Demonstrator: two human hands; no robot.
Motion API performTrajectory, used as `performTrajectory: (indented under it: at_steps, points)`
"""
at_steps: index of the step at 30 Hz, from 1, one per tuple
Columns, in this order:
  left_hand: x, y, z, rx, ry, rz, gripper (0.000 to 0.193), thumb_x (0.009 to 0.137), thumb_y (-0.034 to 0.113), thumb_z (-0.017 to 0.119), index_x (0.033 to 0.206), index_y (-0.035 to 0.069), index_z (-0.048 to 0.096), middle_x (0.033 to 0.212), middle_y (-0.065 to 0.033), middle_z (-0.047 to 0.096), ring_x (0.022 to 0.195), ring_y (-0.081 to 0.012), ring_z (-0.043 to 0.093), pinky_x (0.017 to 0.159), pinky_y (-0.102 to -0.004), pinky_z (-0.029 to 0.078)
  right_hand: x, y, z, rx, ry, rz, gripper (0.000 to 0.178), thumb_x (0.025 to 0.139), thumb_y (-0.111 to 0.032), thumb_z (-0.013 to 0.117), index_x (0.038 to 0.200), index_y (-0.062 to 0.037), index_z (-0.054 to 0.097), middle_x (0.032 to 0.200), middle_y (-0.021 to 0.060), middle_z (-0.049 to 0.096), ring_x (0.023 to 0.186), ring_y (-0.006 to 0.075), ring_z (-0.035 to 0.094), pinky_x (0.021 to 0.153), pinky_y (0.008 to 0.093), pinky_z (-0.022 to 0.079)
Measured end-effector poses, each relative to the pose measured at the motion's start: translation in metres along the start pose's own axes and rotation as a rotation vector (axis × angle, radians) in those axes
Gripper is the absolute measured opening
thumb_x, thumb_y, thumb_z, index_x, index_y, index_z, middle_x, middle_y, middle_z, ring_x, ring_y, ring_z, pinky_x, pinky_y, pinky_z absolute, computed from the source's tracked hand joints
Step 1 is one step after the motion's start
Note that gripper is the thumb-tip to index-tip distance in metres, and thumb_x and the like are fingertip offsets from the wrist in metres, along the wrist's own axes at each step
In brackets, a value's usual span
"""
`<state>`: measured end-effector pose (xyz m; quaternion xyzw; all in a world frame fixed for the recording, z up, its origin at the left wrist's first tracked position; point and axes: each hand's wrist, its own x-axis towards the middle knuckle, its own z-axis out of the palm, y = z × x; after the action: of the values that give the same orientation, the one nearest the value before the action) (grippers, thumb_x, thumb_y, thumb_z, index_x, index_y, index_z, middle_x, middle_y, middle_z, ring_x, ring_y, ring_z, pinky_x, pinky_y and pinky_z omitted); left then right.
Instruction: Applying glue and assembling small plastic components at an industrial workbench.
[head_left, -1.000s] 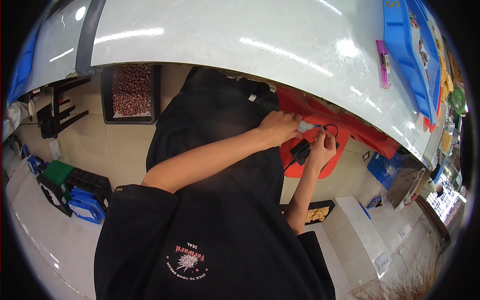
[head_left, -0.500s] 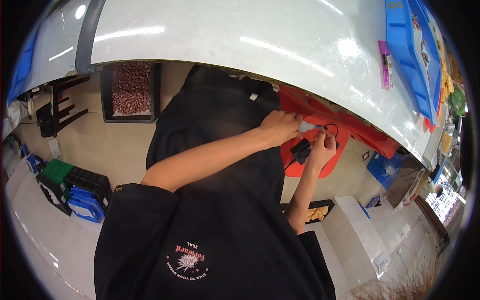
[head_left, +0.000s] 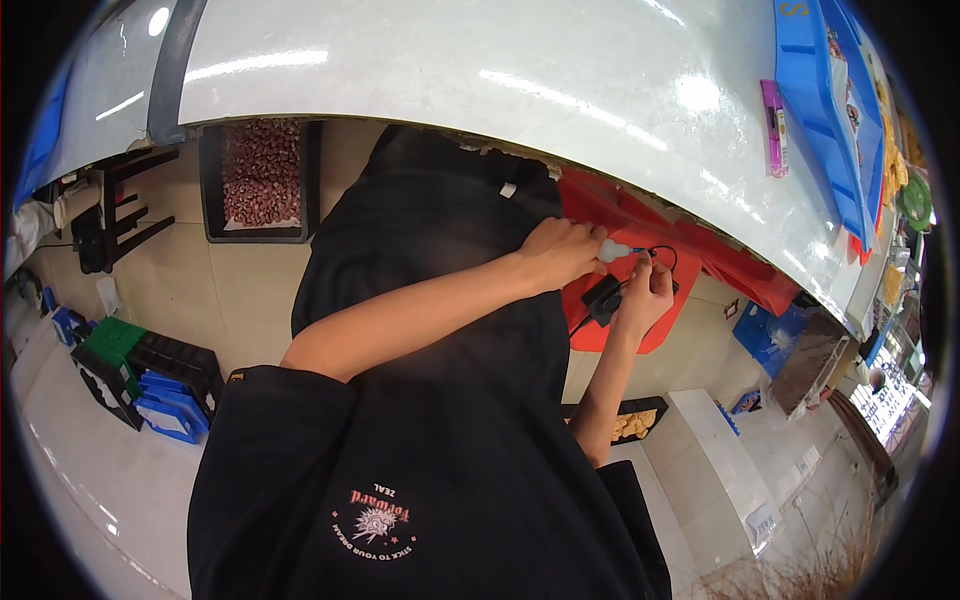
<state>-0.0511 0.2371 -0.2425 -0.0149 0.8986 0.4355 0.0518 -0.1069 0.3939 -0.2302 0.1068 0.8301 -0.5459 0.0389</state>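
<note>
My left hand (head_left: 562, 252) is closed around a small whitish squeeze bottle (head_left: 612, 250), which lies sideways with its thin bluish nozzle pointing right. At the nozzle's tip, my right hand (head_left: 652, 288) pinches something small and dark between thumb and fingers; it is too small to name. A thin black cord (head_left: 674, 258) loops beside those fingertips. Below and between the hands, a black boxy device (head_left: 601, 299) with a cable sits over a red plastic seat (head_left: 655, 335). My right wrist partly covers it.
A white table (head_left: 450, 70) spans the far side, with a purple lighter-like item (head_left: 774, 130) and a blue bin (head_left: 815, 120). Under its edge stands a dark tray of reddish-brown pieces (head_left: 262, 175). Black and green crates (head_left: 150, 365) stand at left, a white box (head_left: 705, 450) at right.
Both hands keep nearly the same pose, the bottle's nozzle staying at the right fingertips. The view has shifted very slightly.
</note>
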Motion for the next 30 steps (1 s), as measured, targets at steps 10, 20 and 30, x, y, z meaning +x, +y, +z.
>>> performTrajectory:
  at_steps: [10,20,30]
  points:
    - [0.0005,0.0011,-0.0009,0.027,-0.005,-0.006,0.047,0.078,0.040,0.068,0.099,-0.001,0.059,0.082,-0.0138,0.066,0.074,-0.0296,0.067,0.061,-0.0395,0.052,-0.0004,0.0001,-0.0033,0.003,-0.029,0.036,0.021,0.085,-0.017,0.071,0.084,0.0006,0.059,0.073,-0.0020,0.057,0.063,0.0029,0.046,0.056,0.0178,0.036]
    - [0.0005,0.0003,-0.0003,0.001,-0.009,-0.002,0.046,0.079,0.040,0.067,0.100,-0.001,0.059,0.083,-0.0140,0.066,0.074,-0.0298,0.067,0.061,-0.0399,0.052,-0.0022,-0.0003,-0.0024,0.034,-0.017,0.044,0.022,0.085,-0.018,0.071,0.084,0.0002,0.059,0.072,-0.0028,0.057,0.058,0.0014,0.042,0.050,0.0167,0.030]
    - [0.0009,-0.0010,0.0025,0.018,0.010,-0.009,0.043,0.081,0.043,0.064,0.090,0.002,0.056,0.082,-0.0128,0.064,0.073,-0.0294,0.065,0.062,-0.0392,0.051,-0.0001,0.0030,-0.0024,0.029,-0.009,0.021,0.019,0.086,-0.015,0.070,0.084,0.0008,0.059,0.077,-0.0001,0.060,0.064,0.0033,0.049,0.057,0.0174,0.037]
